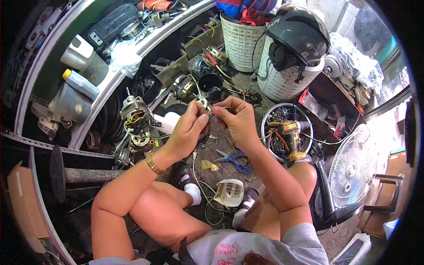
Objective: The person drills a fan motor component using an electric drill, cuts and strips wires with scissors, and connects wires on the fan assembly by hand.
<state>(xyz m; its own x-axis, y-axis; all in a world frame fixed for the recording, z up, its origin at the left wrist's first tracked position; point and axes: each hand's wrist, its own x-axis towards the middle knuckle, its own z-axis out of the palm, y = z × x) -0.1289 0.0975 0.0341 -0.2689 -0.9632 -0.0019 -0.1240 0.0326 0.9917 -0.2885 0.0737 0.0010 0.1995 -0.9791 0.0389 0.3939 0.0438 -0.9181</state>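
Observation:
My left hand [192, 123] and my right hand [238, 120] are raised close together in front of me, fingertips almost touching. Both are closed in a pinch on a thin wire [213, 115], which looks greenish between the fingertips; its ends are mostly hidden by my fingers. Just behind the hands lies a fan motor [183, 88] with wires, next to a black cup-shaped housing [210, 84]. To the left of my left hand stands another fan motor [134, 110] with yellow wires. Blue-handled scissors [238, 163] lie partly spread on the floor below my hands.
Right of my hands, a yellow cordless drill [291, 134] rests on a bucket [310, 145] of small metal parts. A helmet [300, 35] tops a white basket [280, 81]. A white vented cover [229, 193] and cord lie between my feet. A fan grille [352, 168] stands right.

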